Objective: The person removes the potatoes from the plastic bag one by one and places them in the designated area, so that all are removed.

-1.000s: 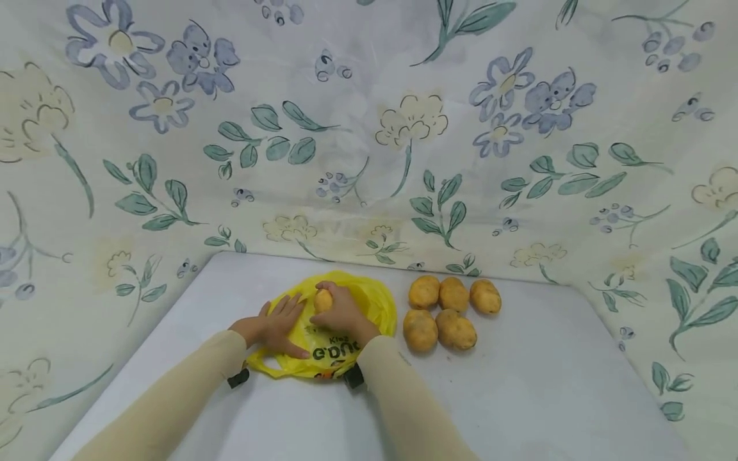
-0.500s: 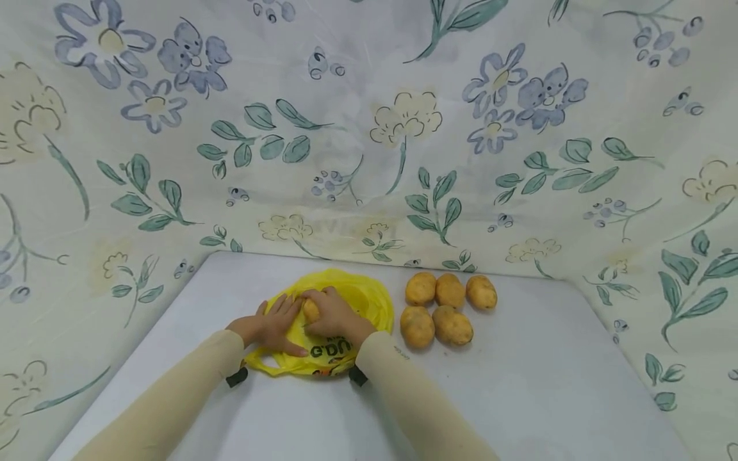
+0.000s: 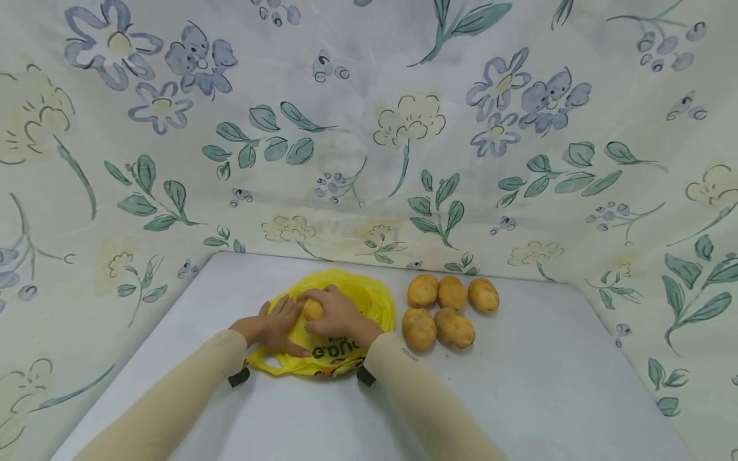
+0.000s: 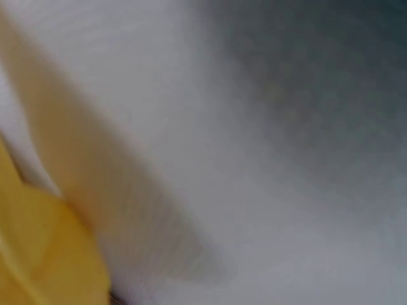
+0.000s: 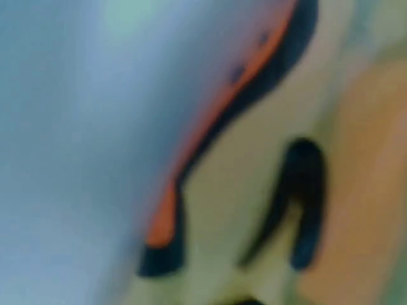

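A yellow plastic bag (image 3: pixel 377 301) with dark lettering lies on the white table. My left hand (image 3: pixel 279 328) rests on the bag's left part with its fingers spread and straight. Over the middle of the bag, my right hand (image 3: pixel 337 314) grips a potato (image 3: pixel 313 310), its fingertips close to the left hand's. Whether that potato lies on the bag or inside it, I cannot tell. In the left wrist view only a yellow edge of the bag (image 4: pixel 51 248) shows beside the table. A blurred printed part of the bag (image 5: pixel 222 184) fills much of the right wrist view.
Several potatoes stand in two rows right of the bag, among them a front one (image 3: pixel 455 328) and a back right one (image 3: pixel 483 295). A flower-patterned cloth (image 3: pixel 369 160) hangs behind and beside the white table (image 3: pixel 548 384).
My right hand has moved a little to the left with the potato, closer to the left hand. The left hand has stayed on the bag, and the other potatoes have not moved.
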A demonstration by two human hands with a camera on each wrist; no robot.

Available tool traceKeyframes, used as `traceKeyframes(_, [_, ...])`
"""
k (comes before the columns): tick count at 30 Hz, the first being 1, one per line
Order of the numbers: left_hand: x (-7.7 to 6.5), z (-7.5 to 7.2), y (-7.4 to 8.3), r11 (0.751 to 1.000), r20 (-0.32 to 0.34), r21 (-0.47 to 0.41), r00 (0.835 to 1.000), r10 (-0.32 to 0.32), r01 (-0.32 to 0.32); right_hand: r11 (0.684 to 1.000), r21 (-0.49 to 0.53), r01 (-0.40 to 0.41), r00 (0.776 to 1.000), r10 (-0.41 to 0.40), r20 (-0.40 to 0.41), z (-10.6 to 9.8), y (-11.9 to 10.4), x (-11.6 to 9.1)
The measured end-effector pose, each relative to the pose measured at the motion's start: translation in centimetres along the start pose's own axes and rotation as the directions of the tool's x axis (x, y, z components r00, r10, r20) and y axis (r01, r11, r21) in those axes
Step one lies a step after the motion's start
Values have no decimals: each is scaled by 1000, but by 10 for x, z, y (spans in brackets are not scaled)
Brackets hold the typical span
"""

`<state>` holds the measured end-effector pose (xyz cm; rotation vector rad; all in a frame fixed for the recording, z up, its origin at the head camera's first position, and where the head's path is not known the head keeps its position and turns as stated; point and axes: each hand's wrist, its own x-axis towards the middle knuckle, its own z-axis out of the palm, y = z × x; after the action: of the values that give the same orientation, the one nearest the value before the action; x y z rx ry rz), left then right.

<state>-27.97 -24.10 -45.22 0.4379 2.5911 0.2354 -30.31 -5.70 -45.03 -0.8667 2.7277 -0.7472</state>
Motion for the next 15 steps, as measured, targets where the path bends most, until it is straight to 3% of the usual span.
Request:
traceKeyframes(6, [0, 2, 0, 999, 2, -38, 1000, 0, 0, 984, 176, -11, 999, 4, 40, -11, -7, -4])
traceKeyframes(10, [1, 4, -2, 997, 4, -71, 1000, -2, 2, 951, 304, 57, 994, -81, 67, -16, -13, -9])
traceKeyframes(15, [-1, 1, 1, 993, -2, -115, 1000, -18, 17, 918, 357, 174, 973, -217, 85, -24, -23, -18])
